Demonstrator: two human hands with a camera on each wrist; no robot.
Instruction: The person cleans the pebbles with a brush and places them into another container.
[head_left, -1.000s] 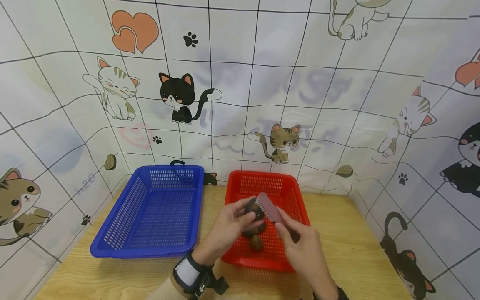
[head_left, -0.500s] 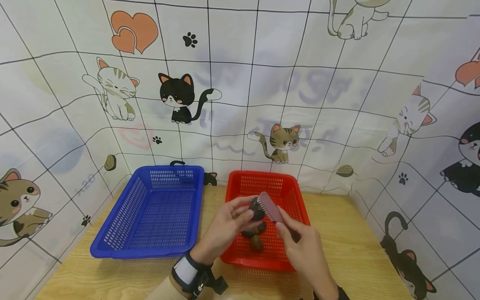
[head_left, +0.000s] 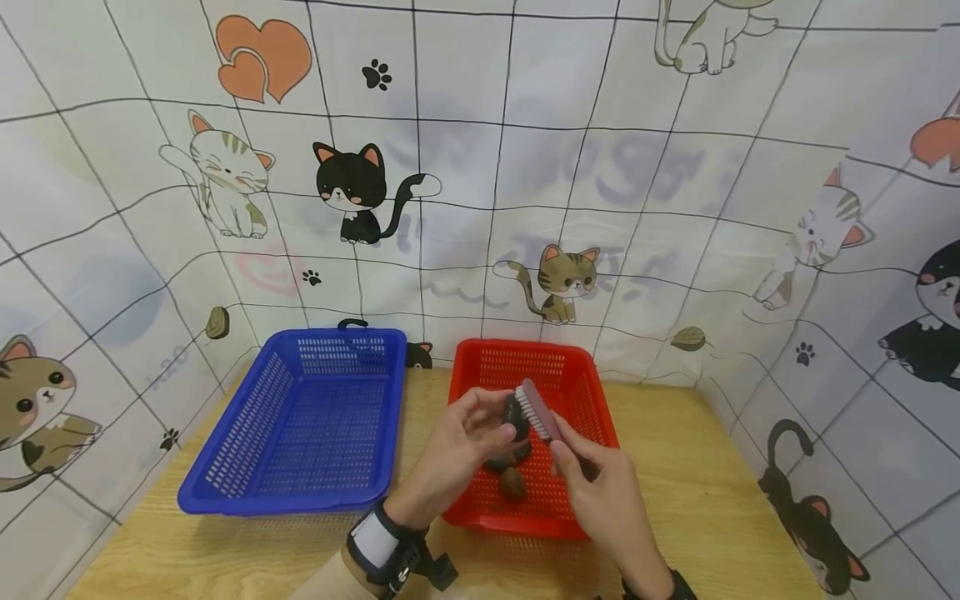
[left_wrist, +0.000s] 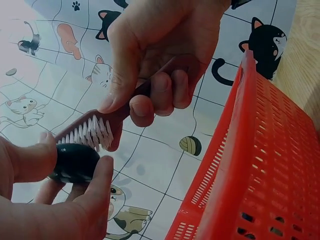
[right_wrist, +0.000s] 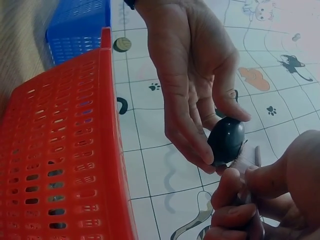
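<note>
My left hand (head_left: 457, 454) pinches a smooth dark stone (right_wrist: 226, 141) between thumb and fingertips, above the red basket. In my right hand (head_left: 607, 500) is a brush (head_left: 538, 408) with a dull pink back and white bristles (left_wrist: 90, 132), gripped by its handle. In the left wrist view the bristles lie against the stone's upper side. Below the hands, a brown stone (head_left: 512, 483) and at least one darker stone (head_left: 517, 457) sit in the red basket (head_left: 468, 527); my left hand partly covers the darker one.
A blue basket (head_left: 300, 504) with meshed walls stands left of the red one. Both rest on a wooden table (head_left: 667, 467). A cat-patterned sheet (head_left: 465, 167) hangs behind and at both sides.
The stone has turned a little in my left fingers, and the brush has tilted so more of its bristles show. The head view has shifted slightly.
</note>
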